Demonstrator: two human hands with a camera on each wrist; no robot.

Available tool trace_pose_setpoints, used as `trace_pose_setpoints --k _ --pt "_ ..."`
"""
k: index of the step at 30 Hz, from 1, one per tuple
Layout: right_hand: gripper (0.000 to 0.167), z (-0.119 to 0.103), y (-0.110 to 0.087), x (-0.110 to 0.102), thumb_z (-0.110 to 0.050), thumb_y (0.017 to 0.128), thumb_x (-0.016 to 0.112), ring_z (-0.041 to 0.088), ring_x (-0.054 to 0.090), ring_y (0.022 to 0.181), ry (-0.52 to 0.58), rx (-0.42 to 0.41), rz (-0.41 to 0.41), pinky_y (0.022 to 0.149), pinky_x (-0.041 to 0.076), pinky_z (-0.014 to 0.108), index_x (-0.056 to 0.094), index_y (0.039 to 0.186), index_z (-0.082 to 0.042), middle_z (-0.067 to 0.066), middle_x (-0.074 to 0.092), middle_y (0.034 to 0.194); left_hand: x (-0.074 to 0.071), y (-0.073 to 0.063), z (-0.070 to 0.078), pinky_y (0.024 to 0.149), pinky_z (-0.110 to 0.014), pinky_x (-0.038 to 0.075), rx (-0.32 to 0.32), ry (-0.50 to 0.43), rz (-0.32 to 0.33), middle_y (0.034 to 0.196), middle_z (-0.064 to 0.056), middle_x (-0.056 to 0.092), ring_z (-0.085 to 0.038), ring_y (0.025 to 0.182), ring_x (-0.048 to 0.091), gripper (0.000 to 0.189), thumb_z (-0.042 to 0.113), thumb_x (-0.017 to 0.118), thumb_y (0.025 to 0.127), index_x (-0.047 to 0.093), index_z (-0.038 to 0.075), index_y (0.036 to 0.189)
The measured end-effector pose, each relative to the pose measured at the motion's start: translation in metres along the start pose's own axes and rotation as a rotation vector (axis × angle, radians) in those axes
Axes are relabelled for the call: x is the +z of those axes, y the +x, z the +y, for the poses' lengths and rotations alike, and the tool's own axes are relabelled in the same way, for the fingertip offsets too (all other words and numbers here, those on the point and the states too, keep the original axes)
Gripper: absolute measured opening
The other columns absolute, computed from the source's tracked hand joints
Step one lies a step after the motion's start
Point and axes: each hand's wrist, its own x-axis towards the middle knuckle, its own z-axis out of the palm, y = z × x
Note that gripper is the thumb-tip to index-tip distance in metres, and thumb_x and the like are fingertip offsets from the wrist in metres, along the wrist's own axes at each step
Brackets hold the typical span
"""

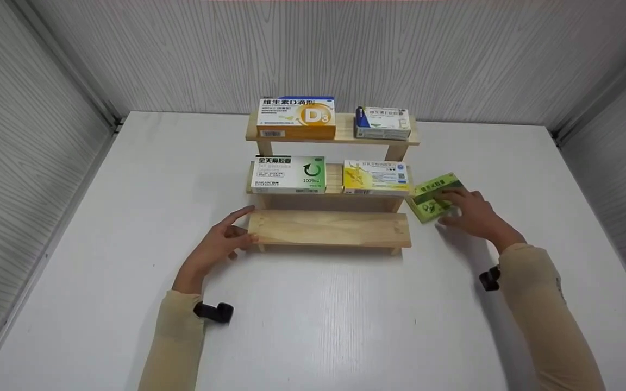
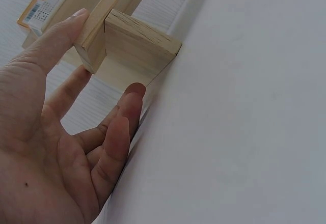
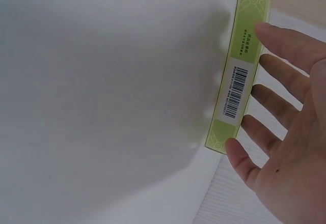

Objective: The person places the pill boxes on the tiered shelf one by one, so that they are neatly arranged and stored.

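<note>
A light wooden three-step rack (image 1: 329,228) stands on the white table. My left hand (image 1: 220,239) holds the left end of its lowest step, thumb at the front corner and index finger at the rear corner. The left wrist view shows the other fingers bent beside the rack's leg (image 2: 142,48). To the right of the rack a green medicine box (image 1: 427,212) lies slantwise on the table. My right hand (image 1: 473,214) touches it with spread, fairly straight fingers. The box's narrow barcode side (image 3: 234,91) faces the right wrist camera.
On the top step stand an orange-and-white vitamin D box (image 1: 296,119) and a small white-and-blue box (image 1: 383,125). The middle step bears a green-and-white capsule box (image 1: 288,175) and a yellow-and-white box (image 1: 376,177). Grey wood-grain panels (image 1: 340,54) enclose the table.
</note>
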Motion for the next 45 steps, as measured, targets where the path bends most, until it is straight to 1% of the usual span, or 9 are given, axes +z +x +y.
trace_pose_setpoints --k 3,11,20,21,26,30,36,39,45 --pt "0.058 -0.003 -0.005 0.004 -0.026 0.095 0.061 0.052 0.033 0.126 -0.020 -0.007 0.032 0.098 0.029 0.070 0.039 0.146 -0.010 0.023 0.030 0.150 0.000 0.000 0.001 0.063 -0.028 0.046 0.008 0.000 0.000 0.111 -0.015 0.061 -0.017 0.081 0.058 0.069 0.030 0.069 0.090 0.034 0.030 0.150" --pt "0.056 -0.012 -0.017 0.013 -0.027 0.095 0.060 0.053 0.033 0.127 -0.044 0.017 0.075 0.096 0.029 0.071 0.040 0.146 -0.012 0.021 0.031 0.150 -0.001 0.002 0.001 0.064 -0.028 0.046 0.009 0.009 0.016 0.110 -0.014 0.060 -0.016 0.083 0.055 0.068 0.030 0.069 0.089 0.036 0.030 0.149" --pt "0.058 -0.019 -0.025 0.016 -0.028 0.094 0.061 0.052 0.034 0.126 -0.044 0.014 0.072 0.096 0.029 0.071 0.041 0.145 -0.011 0.022 0.032 0.150 -0.002 0.000 0.002 0.065 -0.029 0.046 0.002 0.016 0.015 0.109 -0.014 0.061 -0.018 0.081 0.056 0.070 0.033 0.070 0.089 0.035 0.031 0.150" --pt "0.058 -0.019 -0.024 0.015 -0.028 0.094 0.061 0.052 0.034 0.126 -0.036 0.009 0.067 0.096 0.028 0.070 0.041 0.145 -0.011 0.022 0.032 0.150 -0.001 -0.002 0.006 0.066 -0.029 0.046 0.000 0.015 0.012 0.109 -0.014 0.061 -0.018 0.081 0.055 0.070 0.032 0.069 0.090 0.034 0.029 0.150" --pt "0.054 -0.007 -0.021 0.004 -0.024 0.092 0.063 0.052 0.032 0.127 0.074 -0.009 0.044 0.095 0.023 0.068 0.045 0.142 -0.013 0.024 0.032 0.149 0.000 -0.003 0.007 0.067 -0.030 0.046 -0.016 -0.001 0.002 0.109 -0.014 0.060 -0.019 0.083 0.056 0.070 0.029 0.068 0.090 0.033 0.029 0.151" --pt "0.062 0.008 -0.018 -0.004 -0.027 0.090 0.067 0.053 0.025 0.133 0.146 -0.004 0.055 0.095 0.018 0.070 0.041 0.143 -0.011 0.026 0.027 0.152 0.002 0.000 0.000 0.067 -0.029 0.046 -0.019 0.005 0.002 0.114 -0.015 0.060 -0.018 0.085 0.056 0.070 0.032 0.069 0.090 0.033 0.033 0.150" --pt "0.084 0.029 -0.012 -0.010 -0.037 0.087 0.070 0.053 0.009 0.141 0.178 0.047 0.013 0.099 0.010 0.076 0.024 0.152 -0.010 0.024 0.012 0.158 0.002 -0.001 0.005 0.069 -0.031 0.047 -0.039 0.016 -0.003 0.117 -0.019 0.058 -0.021 0.088 0.056 0.070 0.028 0.068 0.091 0.033 0.027 0.151" --pt "0.088 0.035 -0.008 -0.012 -0.035 0.086 0.071 0.054 0.005 0.142 0.189 0.063 -0.023 0.100 0.005 0.079 0.019 0.154 -0.012 0.023 0.007 0.160 0.001 -0.001 0.008 0.069 -0.031 0.047 -0.040 0.024 -0.002 0.118 -0.019 0.058 -0.022 0.088 0.056 0.070 0.027 0.068 0.091 0.032 0.026 0.151" --pt "0.092 0.040 -0.002 -0.014 -0.033 0.086 0.072 0.055 -0.001 0.142 0.225 0.078 -0.086 0.100 0.001 0.080 0.015 0.155 -0.012 0.022 0.001 0.160 0.001 0.000 0.004 0.067 -0.029 0.047 -0.026 0.039 0.011 0.118 -0.018 0.058 -0.018 0.087 0.056 0.069 0.033 0.069 0.090 0.034 0.032 0.150"
